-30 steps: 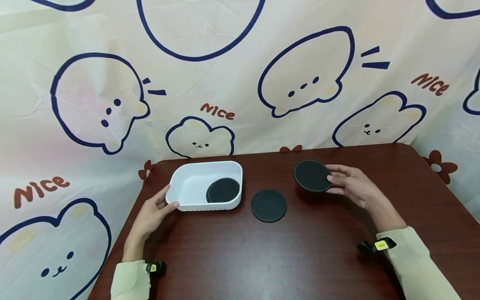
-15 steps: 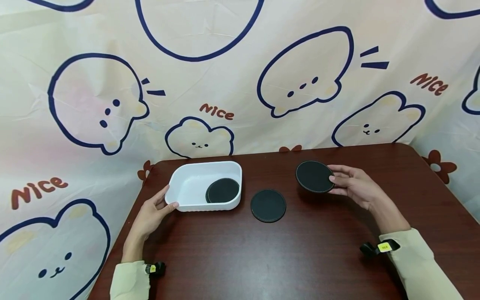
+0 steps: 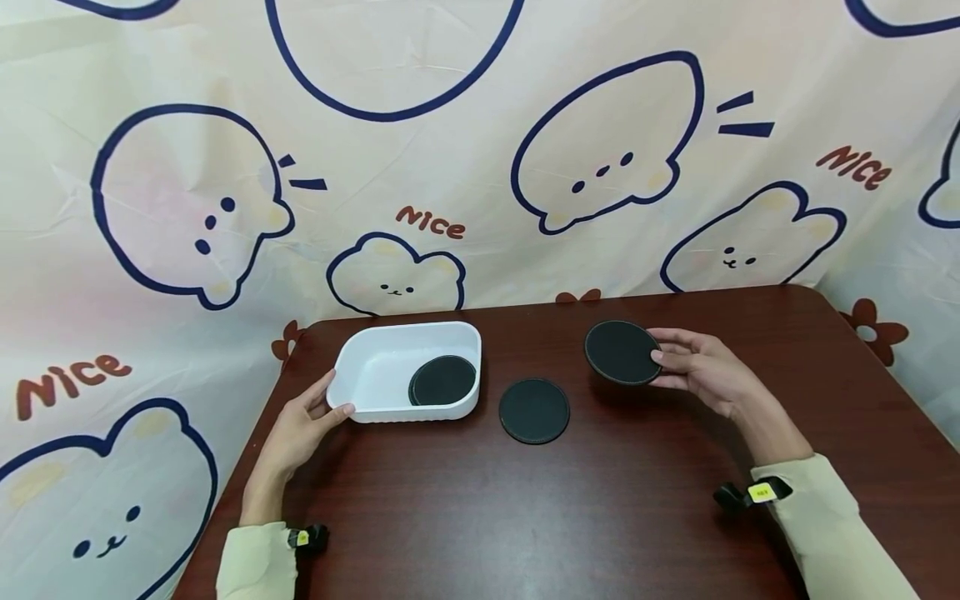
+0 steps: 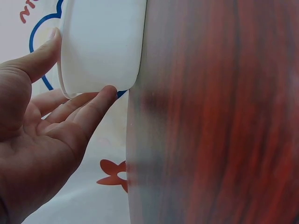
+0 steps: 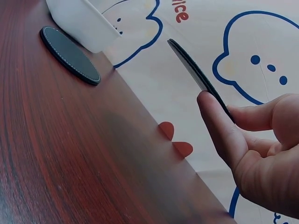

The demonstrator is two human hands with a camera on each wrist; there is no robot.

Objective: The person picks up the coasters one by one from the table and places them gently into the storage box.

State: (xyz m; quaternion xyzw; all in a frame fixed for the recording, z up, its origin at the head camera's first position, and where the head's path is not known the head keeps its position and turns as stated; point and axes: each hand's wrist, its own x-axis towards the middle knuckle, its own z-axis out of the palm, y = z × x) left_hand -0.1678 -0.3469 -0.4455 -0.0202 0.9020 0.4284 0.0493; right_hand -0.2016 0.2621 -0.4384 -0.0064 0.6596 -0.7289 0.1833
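Observation:
In the head view, my left hand (image 3: 295, 432) grips the left end of a white plastic bin (image 3: 366, 375), thumb at the near left corner and fingers along the end wall. Inside the bin, at its right, lies a round black coaster (image 3: 444, 382); more than one may be stacked there. A second black coaster (image 3: 533, 412) lies flat on the table, right of the bin. My right hand (image 3: 708, 375) pinches another stitched-edge coaster (image 3: 621, 353) by its right edge, held tilted above the table. The right wrist view shows this coaster (image 5: 192, 67) edge-on between thumb and fingers.
The dark brown wooden table (image 3: 480, 517) reaches back to a cream cloth backdrop (image 3: 450, 167) printed with cartoon bears. Its back edge runs just behind the bin. Each wrist wears a small black camera, such as the right wrist camera (image 3: 731, 498).
The held coaster and right hand shifted slightly right, then back left. The whole head view drifts a little. The bin, the coaster on the table and the left hand's grip look the same.

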